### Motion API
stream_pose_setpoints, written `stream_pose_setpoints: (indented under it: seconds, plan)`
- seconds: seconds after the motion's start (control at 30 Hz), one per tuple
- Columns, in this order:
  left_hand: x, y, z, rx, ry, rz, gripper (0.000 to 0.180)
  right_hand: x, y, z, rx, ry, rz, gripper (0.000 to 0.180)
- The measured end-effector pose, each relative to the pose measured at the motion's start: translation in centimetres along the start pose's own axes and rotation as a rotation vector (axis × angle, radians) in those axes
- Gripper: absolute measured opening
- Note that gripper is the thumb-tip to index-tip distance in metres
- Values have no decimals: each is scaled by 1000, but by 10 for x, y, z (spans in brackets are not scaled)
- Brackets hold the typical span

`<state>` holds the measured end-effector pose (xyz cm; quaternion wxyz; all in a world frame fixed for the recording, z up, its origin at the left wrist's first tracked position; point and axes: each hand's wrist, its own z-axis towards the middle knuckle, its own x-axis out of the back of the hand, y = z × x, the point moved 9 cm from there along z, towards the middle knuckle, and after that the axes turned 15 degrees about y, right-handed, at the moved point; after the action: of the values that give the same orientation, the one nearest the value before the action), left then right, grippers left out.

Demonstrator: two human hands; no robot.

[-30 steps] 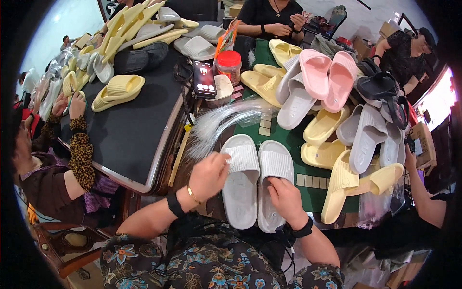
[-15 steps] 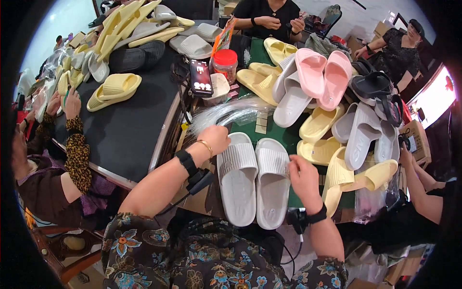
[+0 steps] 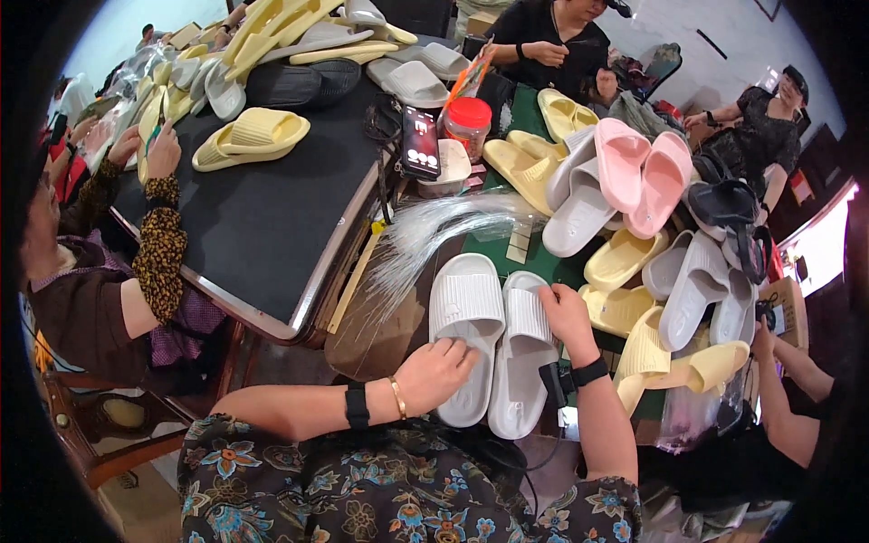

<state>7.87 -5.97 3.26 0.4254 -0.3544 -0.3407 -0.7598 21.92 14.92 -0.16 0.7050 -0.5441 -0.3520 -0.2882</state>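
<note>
A pair of light grey slide slippers lies side by side in front of me, soles down, toes pointing away. My left hand [image 3: 439, 373] is over the footbed of the left slipper [image 3: 468, 308], just behind its ribbed strap. Its fingers are curled together, and whatever they may hold is hidden. At the right slipper [image 3: 525, 362], my right hand [image 3: 568, 319] has bent fingers closed against the outer edge of the strap near the toe. A bundle of clear plastic strands [image 3: 434, 231] spreads beyond the slippers, on the left.
A phone [image 3: 420, 145], a red-lidded jar [image 3: 468, 125] and an open tub [image 3: 448, 167] stand beyond the strands. Yellow, grey, pink [image 3: 620, 167] and black slippers are heaped on the right. Co-workers sit around; at left, one works at a black-topped table [image 3: 262, 222].
My left hand has moved from the left slipper's toe back to its footbed. My right hand has shifted toward the right slipper's toe. The view has swung slightly left.
</note>
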Motion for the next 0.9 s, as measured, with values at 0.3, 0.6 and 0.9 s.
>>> stream_pose_setpoints:
  seconds: [0.3,0.6,0.9]
  plan:
    - [-19,-7,10,94,53,286,40,8,-61,-5,289,5,153,37]
    - [-40,-15,30,103,40,331,38,-19,-123,3,471,-254,108,34]
    - [-40,-25,34,225,123,125,37,-60,-130,28,419,-285,23,27]
